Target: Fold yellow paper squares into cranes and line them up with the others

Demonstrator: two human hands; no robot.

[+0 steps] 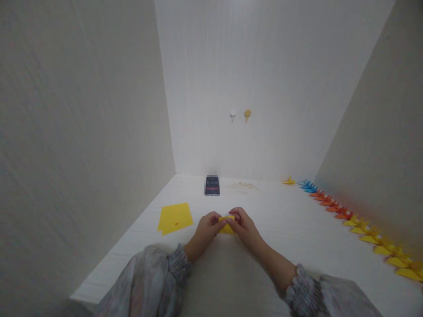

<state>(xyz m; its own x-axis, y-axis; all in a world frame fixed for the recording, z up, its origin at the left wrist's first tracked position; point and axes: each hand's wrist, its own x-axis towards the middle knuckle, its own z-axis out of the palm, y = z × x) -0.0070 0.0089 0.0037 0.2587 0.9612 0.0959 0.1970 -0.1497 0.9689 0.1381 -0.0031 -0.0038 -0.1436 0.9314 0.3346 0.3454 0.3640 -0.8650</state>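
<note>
A small folded piece of yellow paper (227,227) is held between both hands, just above the white table. My left hand (209,226) grips its left side, thumb on top and fingers curled behind. On the right side, my right hand (243,226) pinches it the same way, with the index finger bent over the far edge. The fingers partly cover the folds, so their exact shape is hidden. Flat yellow sheets (175,218) with a small red mark lie on the table to the left of my left hand.
A row of folded paper cranes in blue, orange-red and yellow (366,231) runs along the right wall. One yellow crane (289,181) stands near the back wall. A dark, blurred-out rectangular object (212,185) lies at the back. Two hooks (247,114) are on the back wall.
</note>
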